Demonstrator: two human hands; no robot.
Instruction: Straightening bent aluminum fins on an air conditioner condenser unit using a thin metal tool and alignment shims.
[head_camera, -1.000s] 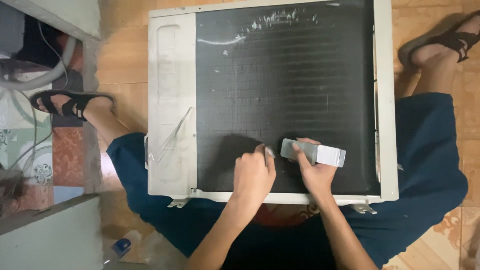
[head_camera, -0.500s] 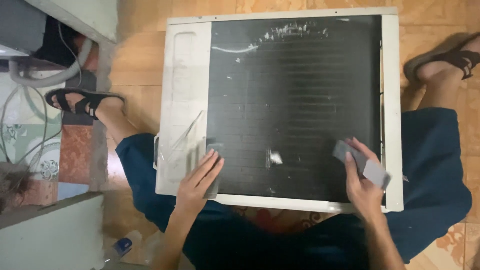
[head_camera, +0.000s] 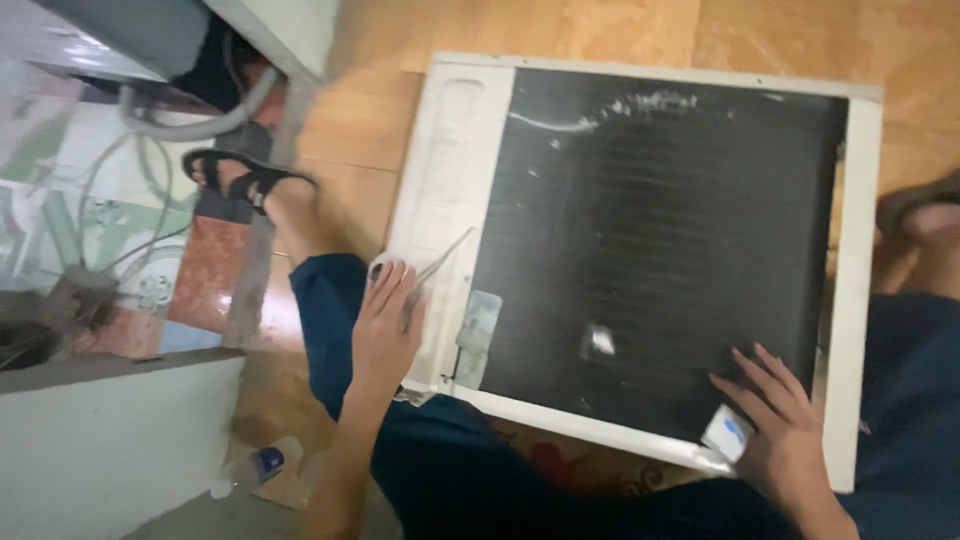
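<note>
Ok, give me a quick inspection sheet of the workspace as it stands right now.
Surface: tan tiled floor.
Job's things: white-framed air conditioner unit lying flat, dark finned coil facing up; small white block under the right hand.
Clutter: pale strip at the coil's left edge; small bottle with blue cap on the floor.
Hands: left hand flat on the frame's left edge; right hand fingers spread on the lower right corner.
Cables: grey hose and thin wires, upper left.
Surroundings: patterned tiles, white wall ledge.
</note>
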